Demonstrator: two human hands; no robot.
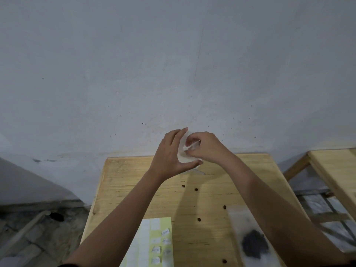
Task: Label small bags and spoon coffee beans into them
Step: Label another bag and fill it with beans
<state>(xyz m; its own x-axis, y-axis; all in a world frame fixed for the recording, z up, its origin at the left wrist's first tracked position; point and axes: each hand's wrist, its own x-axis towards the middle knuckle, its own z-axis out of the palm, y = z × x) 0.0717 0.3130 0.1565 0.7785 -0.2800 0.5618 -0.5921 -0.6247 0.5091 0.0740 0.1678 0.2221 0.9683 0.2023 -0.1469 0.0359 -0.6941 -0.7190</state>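
Small bag [184, 158] is held over the table's [125, 180] 12 o'clock edge. Left grip [169, 153] clamps it between thumb and fingers. Right grip [204, 145], at its 3 o'clock, pinches its top.

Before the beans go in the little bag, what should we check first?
1. The left hand and right hand hold the small bag: ok.
2. Bag mouth open: cannot tell.
3. Label stuck on it: cannot tell.
4. The label sheet lies on the table: ok.
5. The coffee beans are piled nearby: ok.
6. No loose beans scattered about: not ok.
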